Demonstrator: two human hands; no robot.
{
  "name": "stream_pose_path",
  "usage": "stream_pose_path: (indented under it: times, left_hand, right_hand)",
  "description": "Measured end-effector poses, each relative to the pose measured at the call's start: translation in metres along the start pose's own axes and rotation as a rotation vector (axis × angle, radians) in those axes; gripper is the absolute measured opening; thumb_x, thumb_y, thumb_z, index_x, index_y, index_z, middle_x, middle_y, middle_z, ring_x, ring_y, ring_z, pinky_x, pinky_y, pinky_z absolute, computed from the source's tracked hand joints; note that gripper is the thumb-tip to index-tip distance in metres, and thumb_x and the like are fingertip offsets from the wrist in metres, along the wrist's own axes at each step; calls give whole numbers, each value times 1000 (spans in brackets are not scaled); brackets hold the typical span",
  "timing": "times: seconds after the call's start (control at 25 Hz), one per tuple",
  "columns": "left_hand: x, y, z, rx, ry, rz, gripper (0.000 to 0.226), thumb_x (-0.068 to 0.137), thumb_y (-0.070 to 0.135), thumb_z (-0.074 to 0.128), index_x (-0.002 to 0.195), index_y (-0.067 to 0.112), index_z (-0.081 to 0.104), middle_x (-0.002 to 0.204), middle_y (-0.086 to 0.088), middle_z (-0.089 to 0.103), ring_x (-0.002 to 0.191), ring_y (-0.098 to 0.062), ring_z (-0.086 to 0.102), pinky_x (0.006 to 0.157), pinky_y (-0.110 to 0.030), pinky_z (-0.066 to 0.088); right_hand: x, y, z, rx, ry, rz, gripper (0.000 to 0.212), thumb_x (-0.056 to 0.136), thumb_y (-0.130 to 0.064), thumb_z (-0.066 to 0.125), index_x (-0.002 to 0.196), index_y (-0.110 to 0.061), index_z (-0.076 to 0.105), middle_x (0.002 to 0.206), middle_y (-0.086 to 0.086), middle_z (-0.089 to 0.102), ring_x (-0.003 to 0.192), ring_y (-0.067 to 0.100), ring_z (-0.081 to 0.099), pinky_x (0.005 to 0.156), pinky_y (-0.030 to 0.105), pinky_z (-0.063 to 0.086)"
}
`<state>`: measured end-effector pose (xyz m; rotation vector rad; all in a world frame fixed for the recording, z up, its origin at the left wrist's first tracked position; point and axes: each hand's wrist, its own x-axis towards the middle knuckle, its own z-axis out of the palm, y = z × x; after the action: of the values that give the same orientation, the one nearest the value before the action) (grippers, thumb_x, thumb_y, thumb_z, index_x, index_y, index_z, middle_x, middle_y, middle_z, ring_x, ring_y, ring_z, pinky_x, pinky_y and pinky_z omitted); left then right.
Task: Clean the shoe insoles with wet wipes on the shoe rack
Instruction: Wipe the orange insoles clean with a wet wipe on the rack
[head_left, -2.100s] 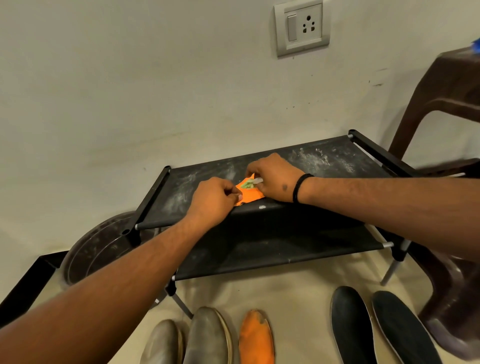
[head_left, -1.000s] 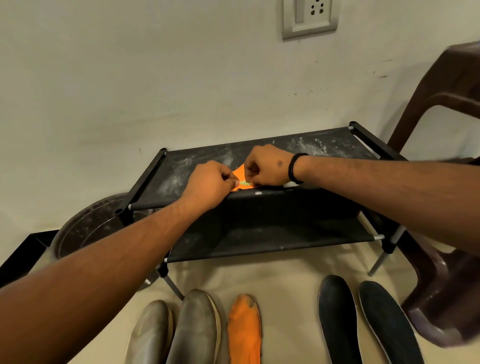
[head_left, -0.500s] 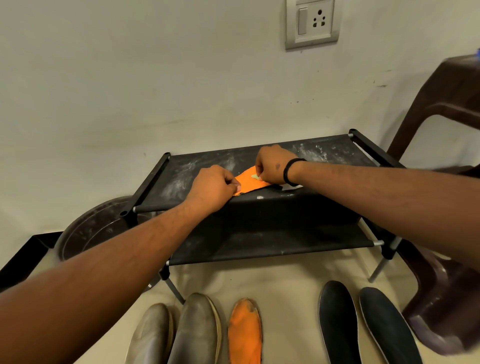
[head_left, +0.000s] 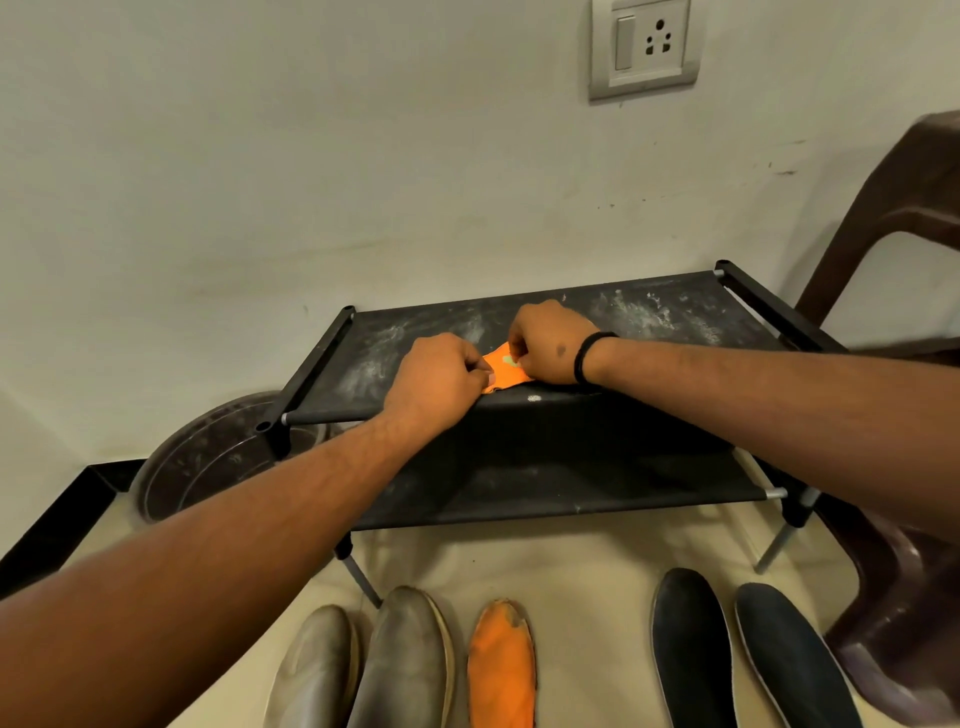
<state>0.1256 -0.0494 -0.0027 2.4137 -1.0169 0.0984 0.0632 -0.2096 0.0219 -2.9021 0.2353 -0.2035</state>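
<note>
Insoles lie in two places: one orange insole (head_left: 503, 370) sits on the top shelf of the black shoe rack (head_left: 675, 317), near its front edge, and five more lie in a row on the floor at 6 o'clock from the rack. Those are two grey insoles (head_left: 363, 670), a second orange insole (head_left: 501, 670) and two dark insoles (head_left: 737, 660).

On the shelf, the left hand (head_left: 436, 382) is curled at the 9 o'clock end of the orange insole and pinches its edge. The right hand (head_left: 550, 340), with a black band at the wrist, is curled at the 3 o'clock end with its fingertips pinched over a small pale-green patch on the insole; whether they hold a wipe cannot be told.

A round dark basin (head_left: 208, 462) stands on the floor at 8 o'clock from the rack. A brown plastic chair (head_left: 893, 218) stands at 3 o'clock. A wall socket (head_left: 641, 47) sits at 12 o'clock.
</note>
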Motion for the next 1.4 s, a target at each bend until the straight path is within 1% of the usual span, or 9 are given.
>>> stream_pose_path:
  times: [0.16,0.32,0.68,0.84,0.92,1.08,1.16,1.28,1.4]
  left_hand:
    - [1,1,0,25,-1,15,13,91,22,68,95,18,79,94,4,76,72,-6,64,67,-19,47]
    - [1,2,1,0,13,4,12,91,20,69,93,17,80,95,5,76,69,-1,59,72,-20,44]
    - [1,0,1,-7,16,14,12,90,20,69,92,18,81,95,7,76,80,-4,64,78,-23,50]
    - [1,-1,1,-1,16,11,11,89,21,70,91,18,80,97,6,76,80,-6,65,74,-23,50]
    - [1,0,1,3,21,6,11,90,21,70,92,18,80,96,5,76,76,-5,63,72,-21,46]
    - [0,-1,0,18,12,1,11,89,22,70,91,20,81,90,6,76,69,-5,63,65,-21,48]
    - [-1,-1,-1,36,11,8,11,89,22,70,91,21,81,90,6,76,66,-5,63,60,-18,44]
    - [1,2,1,27,16,5,12,90,23,70,93,19,81,93,6,76,67,-1,60,67,-20,45]
    - [0,-1,0,26,13,-5,11,90,24,71,93,19,81,94,5,77,71,-2,62,73,-25,51]
  right_hand:
    - [-6,-4,0,-42,-60,-65,16,90,-13,61,100,-16,72,102,2,68,91,21,64,82,35,55]
    - [8,6,1,-141,43,91,20,85,-9,57,100,-15,69,101,8,69,91,29,64,82,43,56]
    - [17,8,2,-157,50,127,18,88,-10,56,103,-13,67,105,11,65,94,33,63,82,42,53]
    - [13,-2,2,7,-31,13,17,89,-12,62,100,-17,73,110,5,69,98,24,64,88,40,54]
    - [12,-1,1,-119,16,59,21,90,-15,59,107,-20,68,110,6,65,101,28,62,90,43,50]
    - [5,-8,3,-103,-28,-40,9,87,-10,59,88,-14,67,88,6,64,86,28,62,73,37,51]
    - [-2,-6,-3,7,-105,-98,12,89,-12,61,93,-14,73,95,1,68,88,20,63,77,33,52]
    - [-4,11,-7,-68,-79,-64,13,90,-18,62,97,-21,73,108,-1,68,91,18,62,78,32,51]
    - [-6,12,-5,-20,-89,-88,14,88,-12,62,95,-17,74,100,-2,70,90,18,64,81,31,52]
